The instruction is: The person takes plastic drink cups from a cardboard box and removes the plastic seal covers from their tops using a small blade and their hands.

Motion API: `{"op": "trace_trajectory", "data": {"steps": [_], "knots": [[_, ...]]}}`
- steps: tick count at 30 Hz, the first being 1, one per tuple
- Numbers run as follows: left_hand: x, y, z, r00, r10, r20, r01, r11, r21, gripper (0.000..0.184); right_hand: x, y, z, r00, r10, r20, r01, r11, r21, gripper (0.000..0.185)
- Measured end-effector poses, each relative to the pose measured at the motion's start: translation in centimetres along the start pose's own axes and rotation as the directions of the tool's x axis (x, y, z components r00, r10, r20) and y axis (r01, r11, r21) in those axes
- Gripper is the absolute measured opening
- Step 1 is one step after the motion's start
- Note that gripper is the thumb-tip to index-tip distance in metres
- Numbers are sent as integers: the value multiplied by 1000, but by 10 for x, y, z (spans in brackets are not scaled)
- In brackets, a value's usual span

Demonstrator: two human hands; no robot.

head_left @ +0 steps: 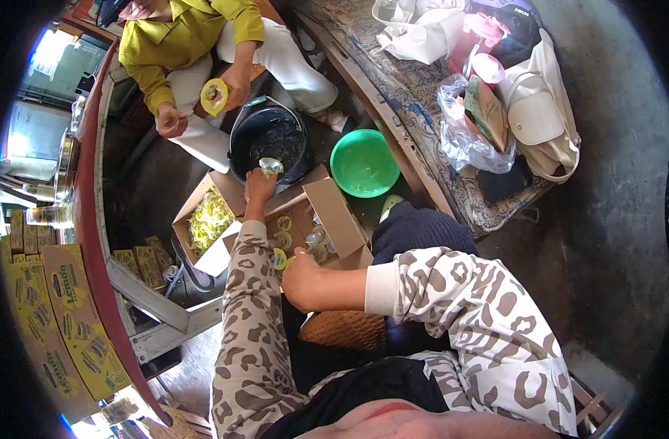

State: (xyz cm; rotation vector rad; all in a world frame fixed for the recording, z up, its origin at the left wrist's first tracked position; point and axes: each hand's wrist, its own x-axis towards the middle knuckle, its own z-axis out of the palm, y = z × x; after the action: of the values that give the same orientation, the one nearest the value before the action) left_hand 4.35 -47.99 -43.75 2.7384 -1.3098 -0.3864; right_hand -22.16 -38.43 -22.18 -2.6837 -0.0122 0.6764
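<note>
My left hand (259,186) reaches forward and grips a small clear plastic cup (271,166) at the near rim of a black bucket (241,146). My right hand (305,282) is closed over the near side of an open cardboard box (336,218). Its fingertips are mostly hidden, with a bit of yellow showing beside them. Inside that box lie several small cups with yellow printed lids (279,258) and some clear cups (316,238). To the left, another cardboard box (182,228) holds a heap of yellow strips (210,219).
A green basin (365,162) stands right of the bucket. Across from me, a seated person (177,51) holds a yellow-lidded cup (214,96). Bags (539,117) lie on a patterned mat (422,117) at right. Yellow lemon cartons (78,307) are stacked at left.
</note>
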Motion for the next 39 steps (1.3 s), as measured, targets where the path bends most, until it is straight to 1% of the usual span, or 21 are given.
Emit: {"op": "trace_trajectory", "data": {"steps": [4, 7, 10, 12, 13, 14, 16, 18, 20, 21, 22, 25, 27, 28, 30, 31, 32, 35, 36, 38, 39], "knots": [[1, -10, 2, 994, 67, 85, -68, 998, 0, 63, 1, 0, -2, 1000, 17, 21, -18, 999, 29, 31], [13, -18, 5, 997, 65, 51, -66, 998, 21, 63, -1, -1, -4, 999, 46, 5, -46, 999, 5, 31], [5, -9, -18, 997, 78, -7, -78, 993, -87, 64, -3, 0, -6, 999, 32, 17, -32, 999, 25, 32], [-16, 8, -34, 967, 26, -253, -88, 968, -237, 67, -4, 0, -8, 999, 24, 24, -24, 1000, 0, 33], [-20, 7, -29, 949, 56, -309, -123, 972, -201, 68, -6, 0, -9, 999, 24, 24, -24, 1000, 1, 33], [-23, 4, -24, 949, 55, -309, -121, 972, -200, 68, -8, 0, -11, 1000, 21, 23, -22, 1000, 8, 32], [-21, -13, -4, 987, 158, 11, -159, 978, 133, 66, -8, -1, -11, 1000, 20, 22, -20, 1000, 13, 32], [-23, -15, -2, 987, 154, -36, -152, 986, 65, 66, -5, -1, -6, 1000, 27, -5, -27, 1000, 7, 31], [-32, 1, -20, 981, 87, -176, -99, 993, -61, 66, -5, 2, -8, 1000, 21, 1, -21, 1000, 22, 30], [-32, 0, -18, 963, 118, -244, -142, 987, -80, 65, -6, 2, -8, 1000, 7, 8, -7, 999, 39, 29], [-31, -2, -16, 963, 116, -242, -139, 987, -82, 65, -6, 1, -8, 1000, 5, 11, -6, 999, 39, 29], [-32, -6, -17, 993, 119, -2, -119, 989, 86, 60, -5, 0, -6, 999, 18, -32, -17, 999, 33, 27], [-25, -3, -20, 973, 93, -211, -105, 994, -43, 59, -4, 1, -5, 999, 35, -37, -34, 999, 40, 27], [-24, -3, -19, 973, 96, -209, -106, 994, -40, 59, -5, 1, -5, 999, 36, -38, -34, 998, 44, 27], [-19, -8, -14, 993, 119, -3, -118, 987, 107, 60, -3, 2, -7, 1000, 20, -11, -19, 999, 27, 30], [-18, -21, -2, 980, 194, 43, -195, 981, 21, 62, -2, 1, -5, 1000, 17, -9, -16, 1000, 26, 30], [-13, -32, 9, 981, 190, 43, -191, 981, 20, 62, -1, 0, -3, 1000, 18, -19, -17, 999, 32, 31], [-29, -4, -14, 971, 97, -220, -139, 973, -186, 65, -3, 2, -6, 1000, 27, -15, -26, 999, 42, 34], [-27, -10, -7, 971, 98, -219, -140, 973, -185, 65, -4, 1, -7, 1000, 30, 2, -30, 998, 52, 35], [-15, -31, 13, 986, 164, 31, -163, 986, -34, 67, -5, 2, -8, 1000, 26, -16, -25, 999, 39, 35], [-12, -36, 14, 983, 182, -20, -183, 982, -38, 68, -5, 2, -7, 999, 19, -34, -18, 1000, 26, 35]]}}
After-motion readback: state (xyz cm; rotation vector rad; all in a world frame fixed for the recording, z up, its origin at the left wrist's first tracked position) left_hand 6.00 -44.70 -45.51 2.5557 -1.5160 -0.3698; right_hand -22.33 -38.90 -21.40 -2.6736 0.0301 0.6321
